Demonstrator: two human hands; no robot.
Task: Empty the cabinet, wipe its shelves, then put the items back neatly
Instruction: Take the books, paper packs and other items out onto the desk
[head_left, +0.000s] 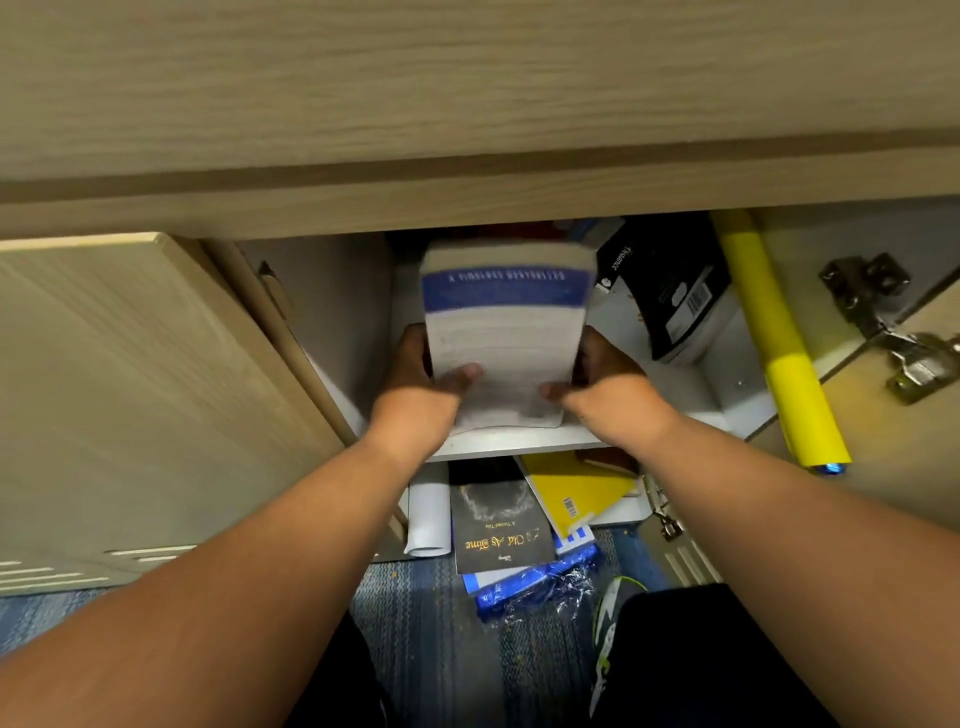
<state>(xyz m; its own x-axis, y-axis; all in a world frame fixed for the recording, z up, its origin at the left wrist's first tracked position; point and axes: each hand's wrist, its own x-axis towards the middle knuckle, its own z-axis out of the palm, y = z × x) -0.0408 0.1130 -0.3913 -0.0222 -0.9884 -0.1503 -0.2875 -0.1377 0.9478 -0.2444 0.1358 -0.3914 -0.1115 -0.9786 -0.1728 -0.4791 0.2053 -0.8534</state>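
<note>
A thick white book with a blue band (506, 332) lies over the white upper shelf (519, 444) of the open cabinet. My left hand (421, 379) grips its left edge, thumb on the cover. My right hand (602, 382) grips its right edge, thumb on the cover too. To the right on the same shelf a black box with a barcode (675, 291) leans. A yellow paper roll (779, 353) stands slanted at the cabinet's right side. Below the shelf lie a black book with gold lettering (498, 525), a yellow book (576, 493) and a white paper roll (428, 514).
The left cabinet door (130, 389) stands open; the right door with metal hinges (893, 322) is open too. A wooden panel (467, 104) overhangs the opening. Blue plastic-wrapped items (535, 577) lie on the blue carpet (415, 623). A shoe (613, 623) is near my right knee.
</note>
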